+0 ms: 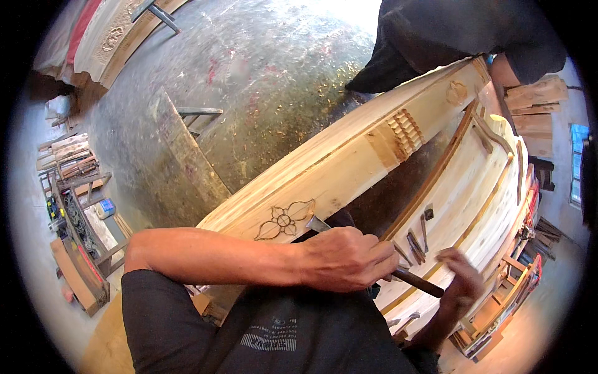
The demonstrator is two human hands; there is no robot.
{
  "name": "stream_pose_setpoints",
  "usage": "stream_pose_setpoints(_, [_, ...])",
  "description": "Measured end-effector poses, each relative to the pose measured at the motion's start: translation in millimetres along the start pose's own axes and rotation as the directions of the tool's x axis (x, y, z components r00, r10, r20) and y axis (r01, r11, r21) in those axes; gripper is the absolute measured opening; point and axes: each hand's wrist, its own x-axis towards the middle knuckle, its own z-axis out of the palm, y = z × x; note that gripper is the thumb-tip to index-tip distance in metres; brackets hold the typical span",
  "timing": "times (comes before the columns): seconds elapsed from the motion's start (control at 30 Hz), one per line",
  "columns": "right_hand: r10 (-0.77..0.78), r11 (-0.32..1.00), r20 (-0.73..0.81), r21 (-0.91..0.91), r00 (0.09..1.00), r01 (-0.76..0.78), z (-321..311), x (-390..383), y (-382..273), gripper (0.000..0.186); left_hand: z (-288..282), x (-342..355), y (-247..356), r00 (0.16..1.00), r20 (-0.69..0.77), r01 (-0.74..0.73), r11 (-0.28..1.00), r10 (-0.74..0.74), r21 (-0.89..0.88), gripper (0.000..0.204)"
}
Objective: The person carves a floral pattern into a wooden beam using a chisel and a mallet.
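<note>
Worn grey floor [261, 81], flecked with pale chips [321, 103], spreads behind it all. From where I stand, the left hand [339, 258] is wrapped around a chisel [423, 284], whose blade sits beside a dark-lined flower [283, 220] on a pale wooden beam [358, 168]. Near the handle's end, the right hand [462, 277] is too blurred for me to tell how far it is closed or whether it has hold of anything. I'd judge the chisel stiff and light enough for one fist, best taken by the handle, well behind the edge; the beam looks heavy and rigid, though its surface could nick easily. Loose tools [416, 246] lie on a curved panel [450, 210] alongside. Farther out, the beam slants past carved ridges [406, 134] toward a co-worker's dark clothing [448, 31].
</note>
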Motion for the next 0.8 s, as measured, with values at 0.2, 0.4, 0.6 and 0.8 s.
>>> stream_pose_setpoints(0.2, [-0.034, 0.981, -0.057, 0.189, 0.998, 0.044, 12.6, -8.2, 19.5, 0.110, 5.8, -1.9, -1.0, 1.000, 0.018, -0.017, 0.999, 0.017, -0.033, 0.022])
stream_pose_setpoints(0.4, [-0.029, 0.970, -0.334, 0.218, 0.942, 0.107, 20.9, -19.4, 42.7, 0.119, 3.1, 1.4, -2.8, 1.000, 0.016, -0.023, 0.999, 0.024, -0.048, 0.020])
stream_pose_setpoints(0.6, [-0.101, 0.973, -0.273, 0.174, 0.957, 0.152, 0.9, -26.2, 33.7, 0.111, -3.3, -0.1, -1.0, 0.999, 0.043, 0.007, 0.999, -0.005, -0.048, 0.015])
stream_pose_setpoints(0.8, [-0.093, 0.996, -0.272, -0.041, 0.958, 0.085, 59.9, -32.5, 13.6, 0.075, -1.1, -1.0, -1.6, 0.999, -0.011, -0.049, 0.998, 0.049, -0.039, 0.017])
